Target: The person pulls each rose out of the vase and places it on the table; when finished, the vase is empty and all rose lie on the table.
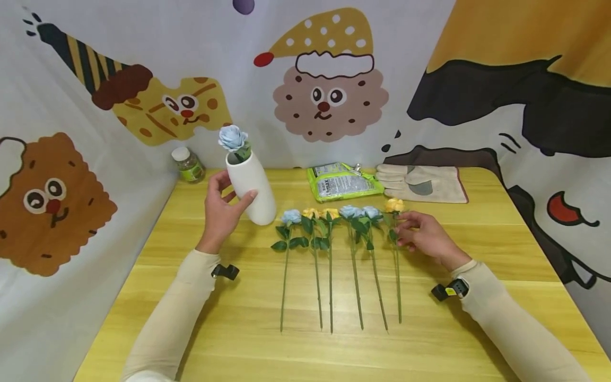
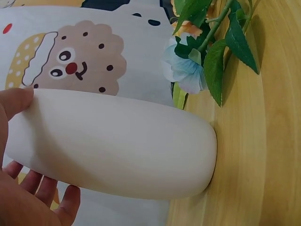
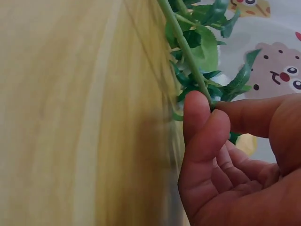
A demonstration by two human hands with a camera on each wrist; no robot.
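Note:
My left hand (image 1: 224, 209) grips a white vase (image 1: 254, 188), thumb on one side and fingers round the other. In the left wrist view the vase (image 2: 117, 146) stands with its base on the wood. A light blue artificial rose (image 1: 232, 138) rises from its mouth, its stem hidden inside. At the right end of a row of roses, my right hand (image 1: 429, 237) pinches the stem of a yellow rose (image 1: 394, 205) below its head. Close up, thumb and fingertips meet on the green stem (image 3: 186, 49). Left of it lie blue roses (image 1: 351, 211) and yellow roses (image 1: 330, 214), stems towards me.
Behind the roses lies a green and grey packet (image 1: 343, 183) with a metal clip. Beside it is a pale work glove (image 1: 429, 183). A small jar (image 1: 188, 165) with a white lid stands at the table's back left corner. Printed cloth (image 1: 329, 101) hangs around the table (image 1: 238, 329).

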